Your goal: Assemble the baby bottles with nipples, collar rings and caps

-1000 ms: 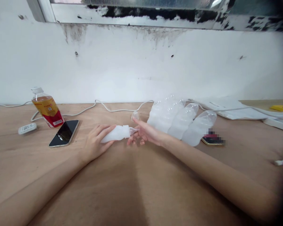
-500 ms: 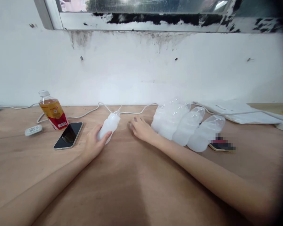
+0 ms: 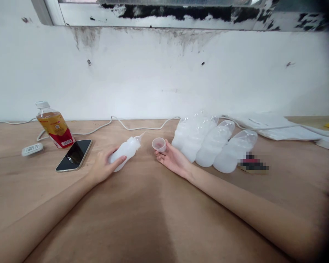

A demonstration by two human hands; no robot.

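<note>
My left hand [image 3: 105,164] is wrapped round a white translucent squeeze bottle [image 3: 124,153], tilted to the right, with a thin pointed nozzle at its top. My right hand [image 3: 175,159], palm turned up, grips a small clear cap [image 3: 159,145] between thumb and fingers, its round open side facing me. The cap is a short way right of the nozzle, apart from it. Just beyond my right wrist several similar bottles with clear domed caps [image 3: 222,146] lie in a row on the wooden table [image 3: 120,219].
On the left stand a drink bottle [image 3: 56,126], a phone [image 3: 74,156] and a small white case [image 3: 32,149]. A white cable [image 3: 137,128] runs along the back by the wall. A white plastic bag [image 3: 271,128] lies at the right, near a partly blurred-out object [image 3: 253,167].
My right hand has turned palm up, bringing the clear cap into view. The squeeze bottle in my left hand has tipped further to the right. The whole view has shifted slightly.
</note>
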